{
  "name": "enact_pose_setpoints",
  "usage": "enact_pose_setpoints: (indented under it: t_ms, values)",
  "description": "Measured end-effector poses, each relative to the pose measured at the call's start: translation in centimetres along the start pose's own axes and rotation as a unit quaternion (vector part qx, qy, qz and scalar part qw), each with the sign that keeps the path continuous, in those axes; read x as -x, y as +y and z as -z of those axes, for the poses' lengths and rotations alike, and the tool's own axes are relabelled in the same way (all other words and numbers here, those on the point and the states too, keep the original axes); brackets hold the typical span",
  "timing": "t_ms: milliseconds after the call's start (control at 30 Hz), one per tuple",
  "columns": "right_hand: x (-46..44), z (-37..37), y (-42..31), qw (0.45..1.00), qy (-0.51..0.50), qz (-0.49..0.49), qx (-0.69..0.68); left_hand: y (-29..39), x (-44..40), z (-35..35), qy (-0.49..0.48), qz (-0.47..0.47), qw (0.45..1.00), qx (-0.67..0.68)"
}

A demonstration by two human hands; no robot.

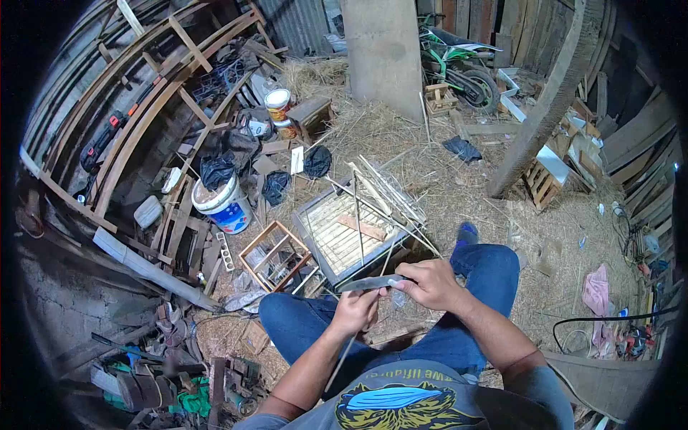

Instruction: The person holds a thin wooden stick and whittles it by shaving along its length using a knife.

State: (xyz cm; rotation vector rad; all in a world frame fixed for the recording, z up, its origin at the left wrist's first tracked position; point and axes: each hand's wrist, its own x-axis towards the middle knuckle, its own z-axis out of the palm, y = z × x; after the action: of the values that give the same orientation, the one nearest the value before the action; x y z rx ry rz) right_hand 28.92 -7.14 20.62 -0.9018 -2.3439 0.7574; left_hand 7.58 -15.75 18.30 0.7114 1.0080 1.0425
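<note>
My right hand is closed around the handle end of a knife with a wide grey blade. The blade points left and passes just above my left hand. My left hand is closed on a thin stick, perhaps a bamboo strip, whose lower end slants down across my lap. The fingertips of both hands come close together near the blade, so the exact contact there is hidden. In front of my knees stands a dark-framed box with a slatted top, and several thin strips lie over it.
A small wooden frame and a white bucket stand left of the box. A slanted post rises at the right. Behind are a board and a green motorbike. Straw covers the floor; scrap wood lies at the left.
</note>
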Motion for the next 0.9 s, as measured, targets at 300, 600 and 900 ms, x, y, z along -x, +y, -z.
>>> enact_pose_setpoints:
  t_ms: [300, 600, 900]
  values:
    - [-1.5, 1.8, 5.5, 0.978, 0.083, -0.155, 0.109, 0.5, -0.6, 1.2, -0.089, 0.036, 0.985, 0.143]
    - [-0.5, -1.3, 0.2, 0.998, 0.033, -0.027, 0.051, -1.1, -1.4, 0.1, 0.01, -0.008, 1.0, 0.02]
    - [-1.9, 0.9, 3.8, 0.986, 0.083, -0.127, 0.07, -0.8, -0.8, -0.1, -0.021, -0.005, 1.0, -0.015]
